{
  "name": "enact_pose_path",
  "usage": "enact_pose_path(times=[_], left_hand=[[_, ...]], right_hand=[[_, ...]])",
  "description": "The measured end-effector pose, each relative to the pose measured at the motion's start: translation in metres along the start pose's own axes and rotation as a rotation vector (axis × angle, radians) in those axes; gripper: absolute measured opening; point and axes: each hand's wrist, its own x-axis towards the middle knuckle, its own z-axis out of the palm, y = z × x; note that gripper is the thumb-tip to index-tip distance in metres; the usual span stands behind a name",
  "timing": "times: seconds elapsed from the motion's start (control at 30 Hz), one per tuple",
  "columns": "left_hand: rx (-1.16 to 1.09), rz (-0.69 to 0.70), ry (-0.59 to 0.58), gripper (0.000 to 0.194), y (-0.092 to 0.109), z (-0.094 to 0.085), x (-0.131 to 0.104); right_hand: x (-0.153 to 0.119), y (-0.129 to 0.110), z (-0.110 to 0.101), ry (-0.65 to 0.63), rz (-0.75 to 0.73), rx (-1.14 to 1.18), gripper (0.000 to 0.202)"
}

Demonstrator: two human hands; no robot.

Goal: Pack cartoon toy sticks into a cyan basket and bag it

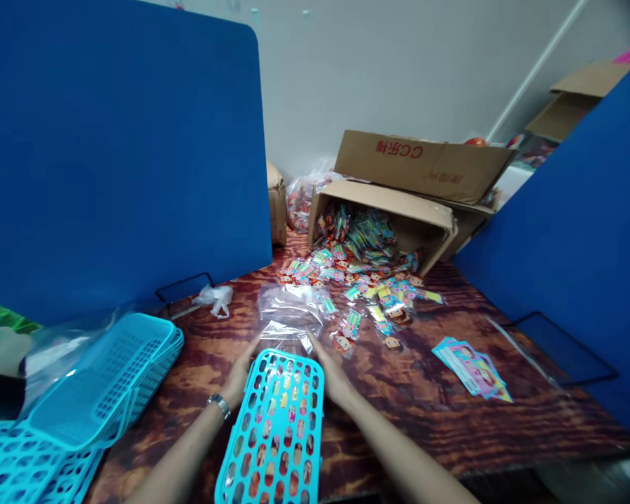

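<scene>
A light-blue plastic basket [281, 427] with a slotted lid lies in front of me, its long side pointing away. Colourful packed items show through the slots. My left hand [238, 378] is at the left side of its far end, a metal watch band on the wrist. Along the right side is my right hand [333, 374]. The fingers of both hands reach past the basket's far end to the near edge of a clear plastic bag [288, 311], closed at its two corners. The basket partly hides both palms, and the fingertips are hard to make out.
An overturned cardboard box [388, 192] spills small cartoon packets [349, 325] across the wood-patterned table [399, 406]. Printed cards [472, 367] lie at right. Stacked blue baskets [105, 378] and a crumpled white bag [215, 299] are at left. Blue partitions [120, 140] stand on both sides.
</scene>
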Motion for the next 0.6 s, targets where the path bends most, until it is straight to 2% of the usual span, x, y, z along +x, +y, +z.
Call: enact_pose_path(times=[0.1, 0.13, 0.3, 0.43, 0.6], left_hand=[[-0.042, -0.037, 0.046, 0.065, -0.008, -0.001, -0.020], [-0.053, -0.044, 0.063, 0.062, -0.011, -0.002, -0.026], [-0.137, -0.096, 0.102, 0.057, -0.025, -0.015, -0.046], [-0.211, -0.166, 0.106, 0.058, -0.034, -0.025, -0.049], [-0.306, -0.223, 0.147, 0.066, -0.033, -0.024, -0.058]], right_hand=[[-0.014, -0.003, 0.002, -0.193, -0.008, 0.004, 0.068], [-0.017, -0.002, 0.004, -0.223, -0.004, 0.015, 0.069], [-0.017, 0.013, 0.026, -0.201, 0.003, 0.195, 0.065], [-0.007, 0.024, 0.048, -0.225, 0.108, 0.398, 0.070], [-0.006, 0.022, 0.050, -0.293, 0.152, 0.436, 0.077]])
